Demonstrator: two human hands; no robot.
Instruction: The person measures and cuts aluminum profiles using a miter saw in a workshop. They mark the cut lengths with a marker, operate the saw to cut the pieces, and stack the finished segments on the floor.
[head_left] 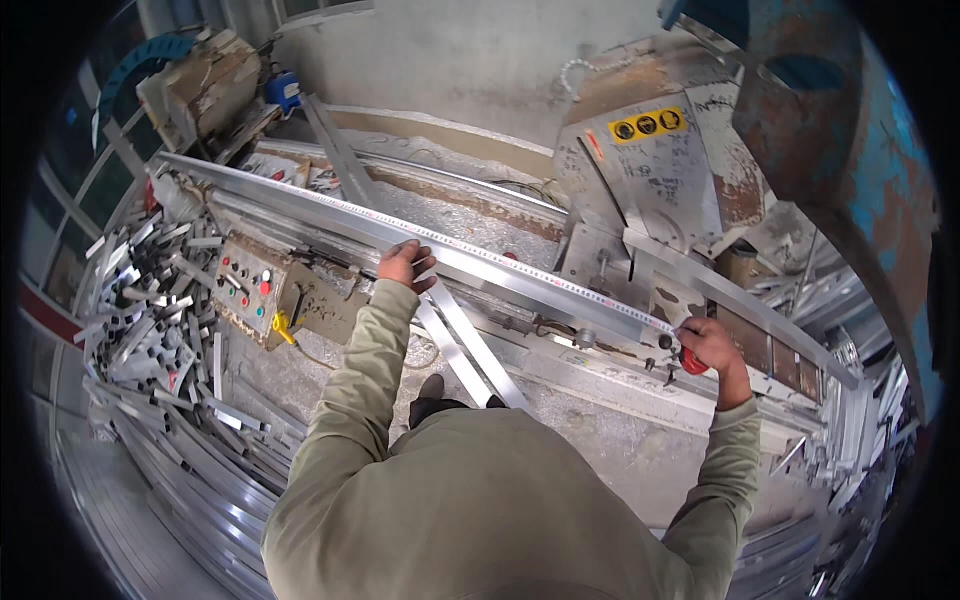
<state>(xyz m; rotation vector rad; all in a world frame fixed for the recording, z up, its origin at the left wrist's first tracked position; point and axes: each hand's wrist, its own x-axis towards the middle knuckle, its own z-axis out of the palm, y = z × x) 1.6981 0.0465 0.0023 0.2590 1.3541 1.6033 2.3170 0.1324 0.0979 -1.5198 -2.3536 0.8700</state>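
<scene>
Left hand (405,262) pressing tape measure (520,268) onto aluminium profile (330,215); right hand (708,345), at 3 o'clock, seemingly gripping red tape case (691,362)

Both arms reach forward in olive sleeves, spread well apart. The left hand (405,264) lies knuckles up with fingers curled down, pressing. The right hand (708,346), further out to the side, is closed in a grip

A long silver aluminium profile (500,265) lies flat along the saw bench, running diagonally from upper left to lower right. A tape measure blade (520,262) is stretched straight along its top face, touching it, ending at a red tape case (690,358) near the profile's right part.
</scene>
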